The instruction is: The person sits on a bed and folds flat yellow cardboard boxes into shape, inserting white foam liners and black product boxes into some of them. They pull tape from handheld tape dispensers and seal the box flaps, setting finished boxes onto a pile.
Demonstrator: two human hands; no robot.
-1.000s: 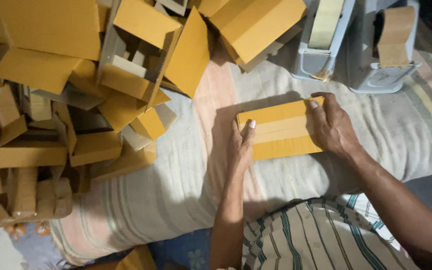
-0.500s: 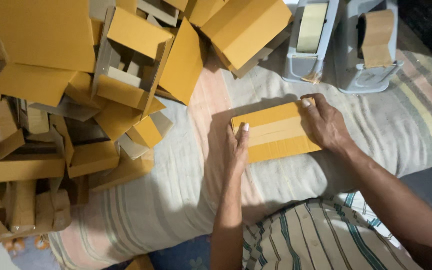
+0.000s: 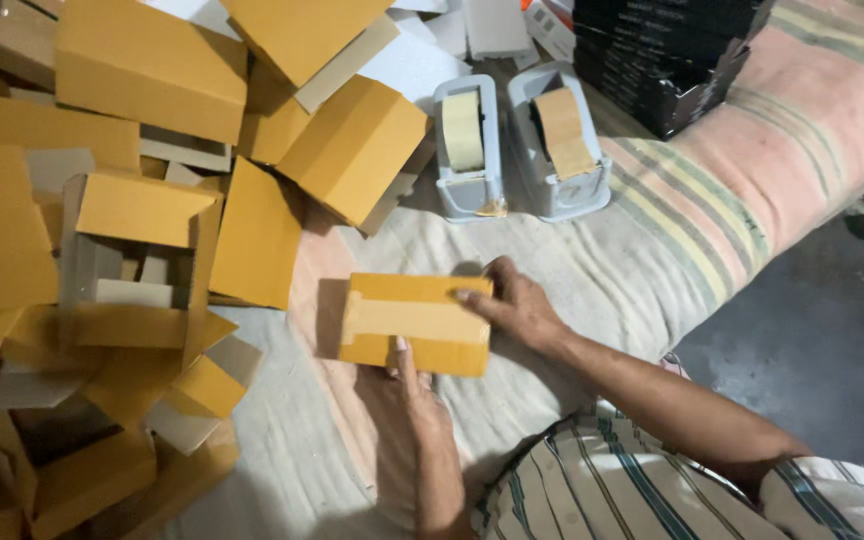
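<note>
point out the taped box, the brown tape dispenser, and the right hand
taped box [image 3: 414, 322], head view, on the tape strip across its top
brown tape dispenser [image 3: 558, 150], head view, on the roll's face
right hand [image 3: 520, 305], head view, back of hand

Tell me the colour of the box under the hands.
Yellow-orange box, paler tape strip across it; head view.

Small closed orange-brown cardboard box, flat rectangular, paler tape strip along its top face, lying level on the striped blanket, just in front of two grey tape dispensers
</note>
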